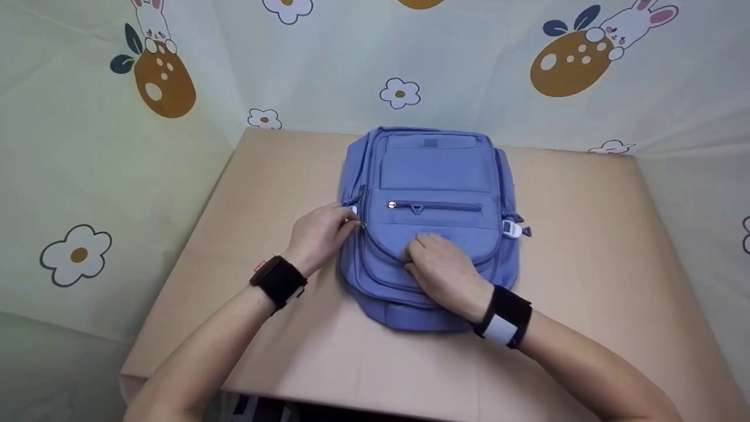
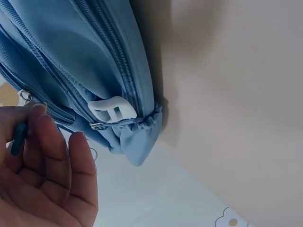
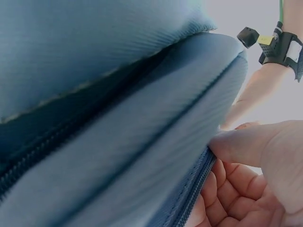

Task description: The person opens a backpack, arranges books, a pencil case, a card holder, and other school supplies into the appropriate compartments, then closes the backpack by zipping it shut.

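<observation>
A blue backpack [image 1: 433, 167] lies on its back with its front pockets facing up. At its left side, my left hand [image 1: 319, 231] pinches a zipper pull [image 2: 19, 138] between thumb and fingertips, just below the metal zipper slider [image 2: 24, 95]. Over the lower front, my right hand [image 1: 442, 266] grips the zippered edge [image 3: 196, 191] of the front pocket, thumb on top and fingers curled underneath. A dark gap shows between fabric layers in the right wrist view.
White buckles [image 1: 511, 228] sit on the backpack's sides. A short horizontal zipper [image 1: 451, 206] crosses the front above the right hand. The tan table [image 1: 586, 281] extends around the bag, with a printed cloth [image 1: 469, 76] rising behind it.
</observation>
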`<state>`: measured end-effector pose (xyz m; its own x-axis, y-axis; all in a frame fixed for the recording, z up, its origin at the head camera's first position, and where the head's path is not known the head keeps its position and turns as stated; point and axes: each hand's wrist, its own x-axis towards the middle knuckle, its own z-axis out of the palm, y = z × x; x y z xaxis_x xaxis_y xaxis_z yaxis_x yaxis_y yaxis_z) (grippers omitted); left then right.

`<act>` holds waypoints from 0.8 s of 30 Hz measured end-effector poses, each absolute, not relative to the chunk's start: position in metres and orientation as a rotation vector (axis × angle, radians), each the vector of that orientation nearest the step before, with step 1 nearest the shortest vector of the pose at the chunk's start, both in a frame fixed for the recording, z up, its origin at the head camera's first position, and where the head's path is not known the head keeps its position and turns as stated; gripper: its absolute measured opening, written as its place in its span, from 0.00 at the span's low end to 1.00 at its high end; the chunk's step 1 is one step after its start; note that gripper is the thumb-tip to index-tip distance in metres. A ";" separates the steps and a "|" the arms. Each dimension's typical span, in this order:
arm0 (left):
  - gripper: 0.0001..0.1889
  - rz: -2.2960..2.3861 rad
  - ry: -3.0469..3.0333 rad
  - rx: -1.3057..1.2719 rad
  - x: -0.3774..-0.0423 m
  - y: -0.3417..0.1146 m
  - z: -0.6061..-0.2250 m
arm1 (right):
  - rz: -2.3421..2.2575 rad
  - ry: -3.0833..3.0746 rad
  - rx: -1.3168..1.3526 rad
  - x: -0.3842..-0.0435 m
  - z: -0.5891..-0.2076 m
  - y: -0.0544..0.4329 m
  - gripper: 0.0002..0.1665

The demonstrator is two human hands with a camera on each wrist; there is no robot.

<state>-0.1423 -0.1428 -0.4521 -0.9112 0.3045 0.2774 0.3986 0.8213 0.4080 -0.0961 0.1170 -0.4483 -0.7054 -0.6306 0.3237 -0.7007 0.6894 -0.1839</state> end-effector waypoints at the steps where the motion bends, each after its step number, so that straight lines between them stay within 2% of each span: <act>1: 0.06 -0.687 -2.810 -0.539 -0.143 -0.143 -0.453 | 0.438 -2.669 1.067 -0.096 -0.449 0.117 0.04; 8: 0.06 -0.665 -2.823 -0.532 -0.143 -0.145 -0.453 | 0.447 -2.661 1.074 -0.100 -0.443 0.112 0.04; 19: 0.06 -0.669 -2.794 -0.537 -0.142 -0.144 -0.455 | 0.177 -2.724 1.092 -0.115 -0.421 0.073 0.17; 24: 0.05 -0.663 -2.801 -0.540 -0.144 -0.143 -0.454 | 0.090 -2.693 1.075 -0.115 -0.429 0.066 0.15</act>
<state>-0.1436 -0.1433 -0.4542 -0.9102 0.3008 0.2845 0.3965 0.8314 0.3893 -0.1152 0.0664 -0.4286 -0.7008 -0.6705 0.2436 -0.6853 0.7276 0.0312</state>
